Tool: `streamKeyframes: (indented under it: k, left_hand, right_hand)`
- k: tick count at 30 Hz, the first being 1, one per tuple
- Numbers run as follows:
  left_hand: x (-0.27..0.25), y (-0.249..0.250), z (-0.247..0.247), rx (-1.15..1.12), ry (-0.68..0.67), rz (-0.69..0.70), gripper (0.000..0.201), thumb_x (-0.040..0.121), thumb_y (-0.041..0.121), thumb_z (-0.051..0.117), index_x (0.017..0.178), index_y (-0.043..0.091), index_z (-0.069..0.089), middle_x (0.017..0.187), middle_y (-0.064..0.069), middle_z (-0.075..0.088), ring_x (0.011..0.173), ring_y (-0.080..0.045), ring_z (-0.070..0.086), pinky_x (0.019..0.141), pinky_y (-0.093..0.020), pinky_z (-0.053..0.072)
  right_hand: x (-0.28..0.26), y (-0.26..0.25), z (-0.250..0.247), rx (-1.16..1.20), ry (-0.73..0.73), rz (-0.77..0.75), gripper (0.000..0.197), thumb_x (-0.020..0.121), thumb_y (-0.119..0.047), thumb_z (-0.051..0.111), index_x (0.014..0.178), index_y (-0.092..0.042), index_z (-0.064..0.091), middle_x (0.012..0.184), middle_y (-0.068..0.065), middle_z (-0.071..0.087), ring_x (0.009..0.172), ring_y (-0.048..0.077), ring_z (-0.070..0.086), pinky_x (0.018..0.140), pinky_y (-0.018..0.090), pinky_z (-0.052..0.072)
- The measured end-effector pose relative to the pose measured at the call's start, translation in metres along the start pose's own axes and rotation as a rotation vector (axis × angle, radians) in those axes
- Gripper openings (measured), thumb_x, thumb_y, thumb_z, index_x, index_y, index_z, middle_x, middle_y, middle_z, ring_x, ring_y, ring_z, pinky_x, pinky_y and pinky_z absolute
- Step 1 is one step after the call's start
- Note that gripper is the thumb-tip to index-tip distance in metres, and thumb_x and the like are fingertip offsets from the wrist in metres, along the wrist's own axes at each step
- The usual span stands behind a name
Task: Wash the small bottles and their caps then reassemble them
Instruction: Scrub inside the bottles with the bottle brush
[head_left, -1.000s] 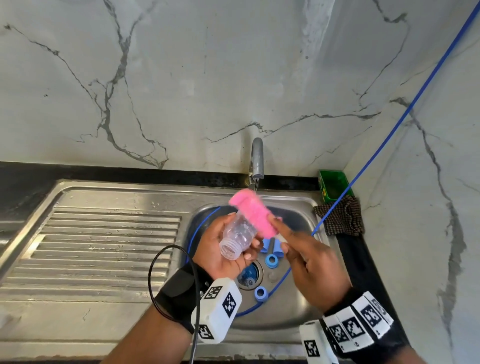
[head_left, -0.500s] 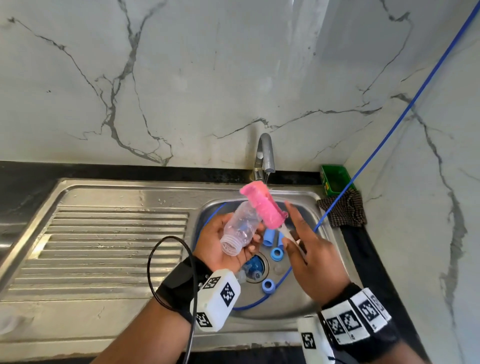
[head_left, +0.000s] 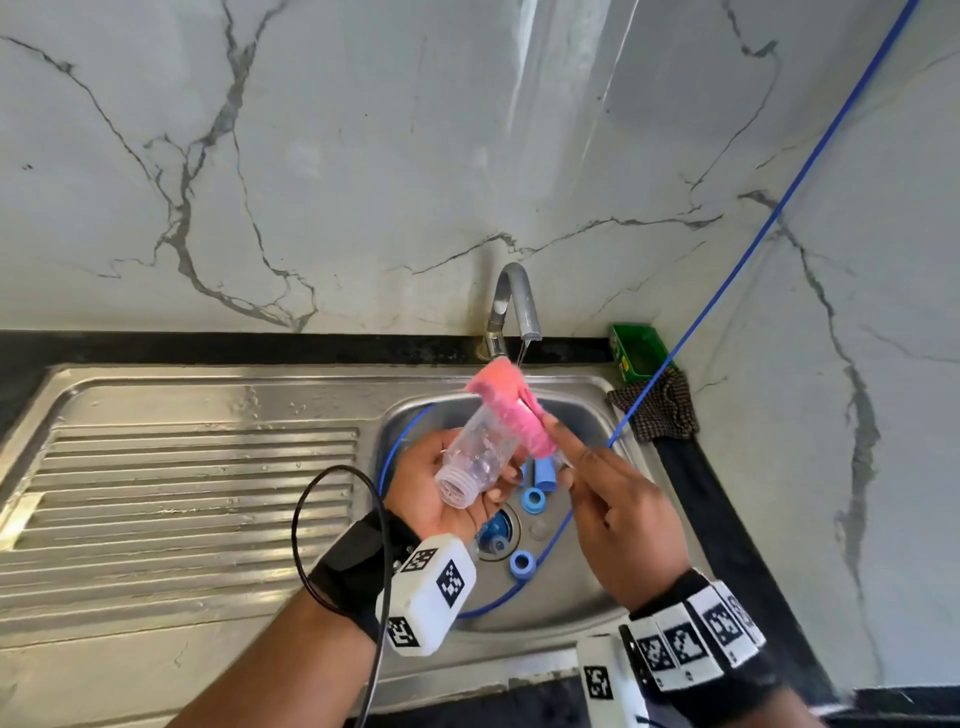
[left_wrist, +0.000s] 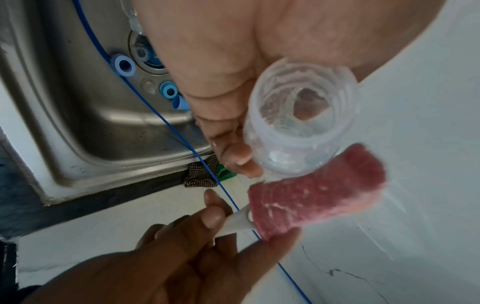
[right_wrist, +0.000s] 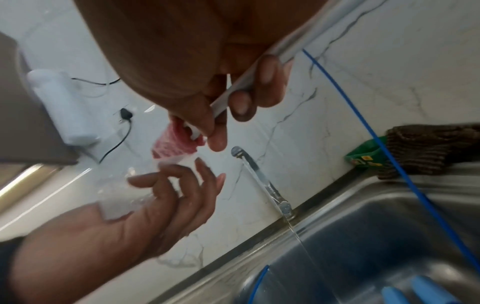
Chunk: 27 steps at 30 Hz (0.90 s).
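Note:
My left hand (head_left: 441, 483) grips a small clear bottle (head_left: 475, 457) over the sink basin, its open threaded mouth (left_wrist: 302, 98) turned towards me. My right hand (head_left: 597, 483) pinches the white handle (left_wrist: 237, 223) of a pink sponge brush (head_left: 511, 410), whose head lies against the bottle's far end, outside it. Blue caps (head_left: 533, 500) and another blue cap (head_left: 522, 565) lie on the basin floor near the drain (head_left: 496, 535). A thin stream of water (right_wrist: 291, 222) runs from the tap (head_left: 514, 306).
The steel sink (head_left: 582, 603) has a ribbed draining board (head_left: 182, 499) on the left. A blue hose (head_left: 727, 280) crosses from upper right into the basin. A green box (head_left: 636, 351) and a checked cloth (head_left: 660, 410) sit at the back right corner.
Both hands with bottle and brush have risen slightly towards the tap. The brush head has shifted to the bottle's far end.

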<state>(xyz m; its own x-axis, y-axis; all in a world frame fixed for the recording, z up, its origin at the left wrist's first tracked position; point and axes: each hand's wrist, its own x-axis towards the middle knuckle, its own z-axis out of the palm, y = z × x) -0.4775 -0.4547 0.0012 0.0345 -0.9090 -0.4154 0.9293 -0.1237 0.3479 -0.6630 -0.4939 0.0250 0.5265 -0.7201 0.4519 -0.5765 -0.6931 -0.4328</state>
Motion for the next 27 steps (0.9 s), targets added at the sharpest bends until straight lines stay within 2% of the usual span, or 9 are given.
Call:
streamKeyframes:
  k: [3,5,7,11,15,19,23,25,27]
  left_hand:
    - [0.004,-0.004,0.001,0.005,-0.008,0.039,0.059,0.075,0.043,0.075,0.107,-0.004,0.061,0.090,-0.023,0.064,0.068,-0.030,0.066,0.053,-0.030,0.055]
    - [0.007,-0.007,0.007,0.013,0.017,0.044,0.043,0.088,0.039,0.064,0.104,0.000,0.061,0.085,-0.021,0.068,0.067,-0.029,0.067,0.052,-0.030,0.055]
    - [0.010,-0.010,0.015,0.014,0.016,0.029,0.040,0.095,0.032,0.045,0.112,-0.002,0.057,0.094,-0.022,0.062,0.069,-0.028,0.059,0.050,-0.026,0.047]
    - [0.021,-0.027,0.028,-0.046,0.123,0.105,0.041,0.104,0.028,0.036,0.097,0.001,0.064,0.086,-0.020,0.068,0.063,-0.030,0.067,0.051,-0.030,0.054]
    - [0.033,-0.055,0.047,0.015,0.143,0.128,0.039,0.089,0.028,0.047,0.107,-0.003,0.065,0.102,-0.025,0.060,0.069,-0.028,0.059,0.050,-0.027,0.047]
    - [0.051,-0.082,0.055,-0.065,0.235,0.209,0.042,0.099,0.031,0.038,0.093,0.004,0.070,0.080,-0.015,0.074,0.064,-0.026,0.071,0.057,-0.032,0.055]
    - [0.060,-0.095,0.072,-0.011,0.237,0.193,0.039,0.081,0.023,0.045,0.093,-0.005,0.069,0.087,-0.023,0.069,0.062,-0.029,0.062,0.048,-0.025,0.046]
    - [0.062,-0.101,0.074,-0.020,0.266,0.226,0.039,0.083,0.024,0.046,0.087,-0.003,0.073,0.082,-0.021,0.071,0.060,-0.028,0.067,0.047,-0.025,0.051]
    - [0.062,-0.103,0.068,-0.029,0.319,0.254,0.038,0.095,0.028,0.043,0.090,0.004,0.071,0.076,-0.015,0.074,0.061,-0.025,0.072,0.052,-0.028,0.058]
  right_hand:
    - [-0.007,-0.006,-0.003,-0.028,-0.060,-0.178,0.062,0.091,-0.011,0.052,0.147,-0.036,0.048,0.092,-0.016,0.065,0.069,0.008,0.059,0.053,0.026,0.051]
    - [-0.004,0.007,-0.005,-0.056,-0.038,-0.133,0.065,0.091,-0.013,0.060,0.150,-0.034,0.043,0.088,-0.009,0.068,0.059,0.010,0.058,0.046,0.027,0.047]
    - [0.004,0.026,-0.003,-0.024,0.026,-0.023,0.070,0.088,-0.004,0.066,0.147,-0.035,0.047,0.090,-0.011,0.064,0.059,0.006,0.050,0.045,0.017,0.039]
    - [0.002,0.046,-0.012,-0.004,-0.075,-0.221,0.060,0.089,-0.006,0.053,0.141,-0.037,0.055,0.104,-0.012,0.067,0.075,0.005,0.059,0.058,0.012,0.038]
    - [0.012,0.097,-0.019,0.107,-0.018,-0.076,0.055,0.088,-0.011,0.047,0.133,-0.041,0.058,0.105,-0.012,0.066,0.077,0.012,0.066,0.056,0.025,0.053]
    - [0.001,0.117,-0.028,0.191,-0.224,-0.306,0.068,0.091,-0.003,0.054,0.146,-0.042,0.045,0.116,-0.013,0.063,0.092,0.016,0.068,0.064,0.031,0.057]
    - [0.009,0.150,-0.027,0.293,-0.161,-0.071,0.060,0.090,-0.005,0.051,0.138,-0.041,0.052,0.109,-0.020,0.062,0.087,0.012,0.067,0.072,0.028,0.055]
    - [0.004,0.144,-0.032,0.301,-0.196,-0.186,0.060,0.089,-0.002,0.052,0.136,-0.040,0.052,0.105,-0.017,0.057,0.082,0.013,0.064,0.066,0.030,0.056]
    - [-0.001,0.138,-0.037,0.247,-0.261,-0.322,0.063,0.092,-0.008,0.046,0.144,-0.044,0.044,0.112,-0.018,0.055,0.086,0.016,0.065,0.062,0.031,0.056]
